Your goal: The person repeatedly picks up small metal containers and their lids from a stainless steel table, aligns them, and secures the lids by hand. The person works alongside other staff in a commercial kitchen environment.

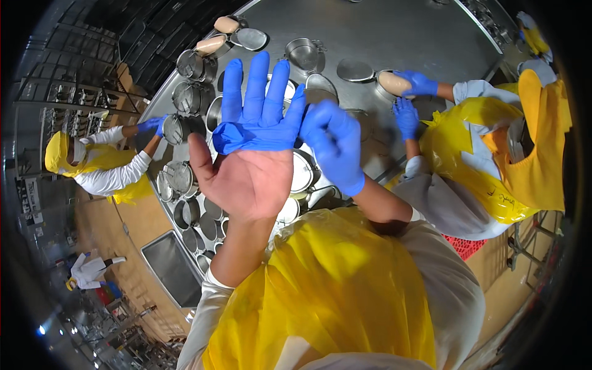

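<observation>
Well, in the head view your left hand (254, 163) is raised in front of you over the desk (401, 34), palm toward you and fingers straight up, spread a little apart. The blue glove (259, 120) sits only partway on that hand: it covers the four fingers and the upper palm, its edge bunched in folds across the middle, while your thumb, the lower palm and the wrist are bare. Your right hand (335, 145), fully gloved in blue, is just beside the little-finger side of the left one. Its fingers are curled in, but you cannot tell from here whether they pinch the glove's edge or only rest next to it.

Behind and below your hands, round metal pots (187, 97) and lids crowd the left part of the desk. Farther up to the left, two beige loaves (211, 45) lie beside an oval lid (252, 39), and another pot (303, 55) stands beyond your fingertips. To your right, a co-worker (472, 132) in a yellow apron has a gloved hand on a beige oval loaf (393, 82) at a metal mould. To your left, another co-worker (111, 163) has both gloved hands at a round pot (176, 129).
</observation>
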Tool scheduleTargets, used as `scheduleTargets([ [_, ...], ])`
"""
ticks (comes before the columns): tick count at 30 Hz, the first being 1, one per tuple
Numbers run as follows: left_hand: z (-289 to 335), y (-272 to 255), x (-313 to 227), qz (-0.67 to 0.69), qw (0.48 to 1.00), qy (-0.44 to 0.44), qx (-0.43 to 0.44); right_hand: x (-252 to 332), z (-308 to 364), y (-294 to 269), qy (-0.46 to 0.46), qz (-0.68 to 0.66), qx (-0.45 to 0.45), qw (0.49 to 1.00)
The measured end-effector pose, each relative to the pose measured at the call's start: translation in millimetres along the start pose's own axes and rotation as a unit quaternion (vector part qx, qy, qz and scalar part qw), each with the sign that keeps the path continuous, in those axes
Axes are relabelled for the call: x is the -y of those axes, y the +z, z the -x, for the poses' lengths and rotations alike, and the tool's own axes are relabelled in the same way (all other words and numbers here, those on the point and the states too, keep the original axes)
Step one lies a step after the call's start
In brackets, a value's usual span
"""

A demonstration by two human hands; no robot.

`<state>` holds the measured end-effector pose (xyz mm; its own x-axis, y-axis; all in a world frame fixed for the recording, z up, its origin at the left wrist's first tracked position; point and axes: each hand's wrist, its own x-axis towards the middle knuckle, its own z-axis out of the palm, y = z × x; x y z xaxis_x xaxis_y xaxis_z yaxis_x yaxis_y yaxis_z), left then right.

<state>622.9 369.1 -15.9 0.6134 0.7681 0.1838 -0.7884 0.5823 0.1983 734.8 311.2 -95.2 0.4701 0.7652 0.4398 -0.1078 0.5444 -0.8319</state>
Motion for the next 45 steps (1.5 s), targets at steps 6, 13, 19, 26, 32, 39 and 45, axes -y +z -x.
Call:
scheduleTargets([
  [6,2.4,-6.1,-1.5,-0.003,1.0,0.008,0.006,-9.4,4.7,10.4,0.122,-0.136,-0.03,0.983],
  [13,11.2,-13.7,-4.9,-0.02,1.0,-0.009,0.016,-5.1,14.3,7.5,0.197,-0.207,-0.034,0.958],
  [19,20.8,-15.1,1.4,-0.029,0.999,0.008,0.026,-6.4,22.6,9.9,0.182,-0.144,-0.058,0.971],
  [26,26.2,-5.1,11.5,-0.134,0.987,0.084,0.027,-1.1,31.9,22.1,0.041,0.116,-0.051,0.991],
  [32,24.6,-14.3,9.6,-0.189,0.977,0.091,0.033,-24.6,39.8,23.8,0.081,0.061,-0.047,0.994],
  [39,12.1,-10.8,-5.1,-0.012,1.0,0.006,0.021,-26.1,37.8,34.8,0.151,-0.156,-0.077,0.973],
  [45,13.8,-15.9,-6.9,-0.16,0.986,0.002,0.053,-16.5,9.4,7.1,0.124,-0.204,-0.046,0.97],
])
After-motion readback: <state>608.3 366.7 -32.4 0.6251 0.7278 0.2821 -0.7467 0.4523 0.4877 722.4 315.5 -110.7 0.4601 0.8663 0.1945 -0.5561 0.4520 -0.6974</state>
